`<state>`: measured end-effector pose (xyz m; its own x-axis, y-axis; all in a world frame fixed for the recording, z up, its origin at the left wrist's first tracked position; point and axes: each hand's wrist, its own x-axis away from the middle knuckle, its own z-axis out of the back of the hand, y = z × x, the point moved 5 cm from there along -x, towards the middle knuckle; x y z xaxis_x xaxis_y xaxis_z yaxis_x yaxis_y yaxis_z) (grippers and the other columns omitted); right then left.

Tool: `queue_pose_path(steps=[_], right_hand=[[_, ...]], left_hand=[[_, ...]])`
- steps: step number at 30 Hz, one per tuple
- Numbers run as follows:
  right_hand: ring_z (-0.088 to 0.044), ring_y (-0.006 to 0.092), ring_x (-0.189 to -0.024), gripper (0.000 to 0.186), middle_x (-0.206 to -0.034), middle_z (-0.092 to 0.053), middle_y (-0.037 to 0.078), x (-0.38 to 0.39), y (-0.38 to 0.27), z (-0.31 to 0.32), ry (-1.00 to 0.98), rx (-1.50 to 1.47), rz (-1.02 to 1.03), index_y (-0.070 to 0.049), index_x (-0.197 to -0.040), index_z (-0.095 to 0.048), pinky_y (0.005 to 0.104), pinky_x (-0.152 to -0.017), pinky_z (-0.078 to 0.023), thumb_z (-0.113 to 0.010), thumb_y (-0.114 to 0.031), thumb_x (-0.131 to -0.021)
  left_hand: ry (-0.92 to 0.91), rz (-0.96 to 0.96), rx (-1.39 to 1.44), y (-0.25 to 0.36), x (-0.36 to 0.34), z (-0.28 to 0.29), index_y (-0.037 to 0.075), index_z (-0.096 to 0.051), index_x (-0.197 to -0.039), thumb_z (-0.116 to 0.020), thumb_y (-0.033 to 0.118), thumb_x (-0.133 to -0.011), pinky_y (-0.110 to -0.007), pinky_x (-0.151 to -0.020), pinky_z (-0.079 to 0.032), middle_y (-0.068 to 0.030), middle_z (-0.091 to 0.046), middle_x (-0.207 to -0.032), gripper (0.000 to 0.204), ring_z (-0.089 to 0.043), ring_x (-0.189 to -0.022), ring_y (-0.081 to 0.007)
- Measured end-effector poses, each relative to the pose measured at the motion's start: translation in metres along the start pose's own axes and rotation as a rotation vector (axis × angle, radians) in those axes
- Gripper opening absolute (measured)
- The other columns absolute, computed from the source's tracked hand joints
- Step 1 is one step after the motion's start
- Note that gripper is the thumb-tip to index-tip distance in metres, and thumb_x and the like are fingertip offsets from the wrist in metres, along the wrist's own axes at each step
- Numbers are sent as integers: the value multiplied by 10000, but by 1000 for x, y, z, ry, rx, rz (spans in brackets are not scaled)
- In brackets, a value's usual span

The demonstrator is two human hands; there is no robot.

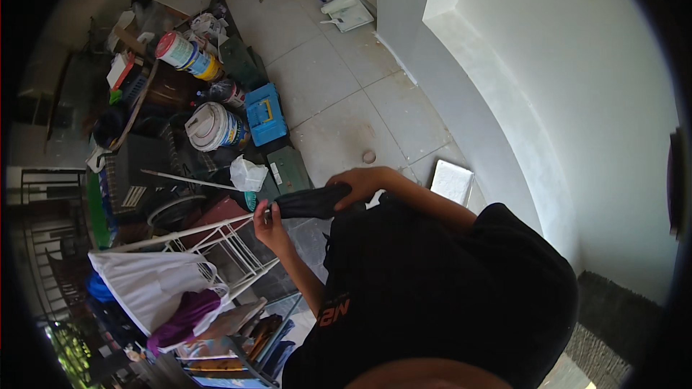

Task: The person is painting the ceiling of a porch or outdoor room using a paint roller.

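Note:
A black, lengthwise-folded cloth (308, 204) stretches between my two hands in front of my body; what kind of cloth it is does not show. Its left end is pinched between the thumb and fingers of my left hand (269, 227). My right hand (358, 184) wraps round the other end. Just below and left of the cloth stands a white metal drying rack (216, 229), with a white cloth bag (151, 284) and a purple cloth (193, 313) hanging on it.
Past my hands, clutter lines the left side: a blue toolbox (267, 115), a green box (290, 169), a paint bucket (215, 128) and a stacked pair of buckets (189, 56). A white tray (452, 181) lies by the wall on the right. Farther off lies a dustpan-like tray (348, 13).

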<state>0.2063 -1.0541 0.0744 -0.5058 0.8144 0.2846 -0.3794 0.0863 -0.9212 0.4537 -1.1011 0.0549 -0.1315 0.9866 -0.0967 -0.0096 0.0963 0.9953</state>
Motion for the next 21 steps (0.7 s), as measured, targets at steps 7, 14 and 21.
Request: queue_pose_path(steps=[7, 14, 21], right_hand=[[-634, 203, -743, 373, -787, -647, 120, -62, -30, 90, 644, -187, 38, -63, -1086, -564, 309, -670, -482, -687, -224, -773], [-629, 233, -722, 525, -774, -651, 137, -128, 4, 139, 372, -165, -432, -10, -918, -651, 321, -666, -474, -647, -503, -737], [-537, 149, -610, 463, -639, -554, 52, -195, 11, 272, 906, -275, -92, -10, -781, -614, 278, -594, -425, -679, -467, -749]], left_hand=[[-122, -70, -46, -7, -167, -38, -11, -541, -1079, -627, 74, -840, -260, -848, -413, -76, -566, -1050, 268, -513, -979, -142], [-298, -213, -27, 16, -267, -163, 2, -537, -1035, -605, 48, -846, -246, -754, -431, -60, -544, -1033, 206, -518, -877, -126], [-704, -78, -33, -5, -347, -267, 58, -483, -1192, -578, 50, -857, -227, -667, -407, -63, -413, -1231, 348, -473, -788, -94]])
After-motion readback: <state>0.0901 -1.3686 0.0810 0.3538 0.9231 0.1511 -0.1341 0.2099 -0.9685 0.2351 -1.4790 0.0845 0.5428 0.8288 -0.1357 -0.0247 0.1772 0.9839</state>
